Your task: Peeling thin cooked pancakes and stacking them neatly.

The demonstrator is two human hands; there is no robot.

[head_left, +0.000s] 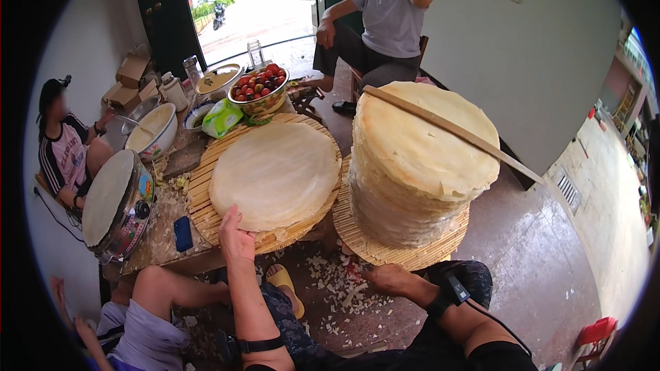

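Note:
My left hand (237,235) lies at the near left edge of a thin round pancake (275,175), its fingers stretched out and touching the rim. The pale pancake sits on a round slatted mat (199,196) on the low table. My right hand (390,279) is curled closed beside my knee, below the second slatted mat (412,255); what its fingers hold, if anything, cannot be made out. On that second mat rises a tall stack of pancakes (423,165), with a long flat wooden stick (440,124) across its top.
At left, a round griddle (110,196) carries a pale sheet near a seated person (65,141). Behind are a batter bowl (155,130), a fruit bowl (258,91) and a green packet (221,118). Another person (392,20) sits at the back. Scraps (337,288) litter the floor.

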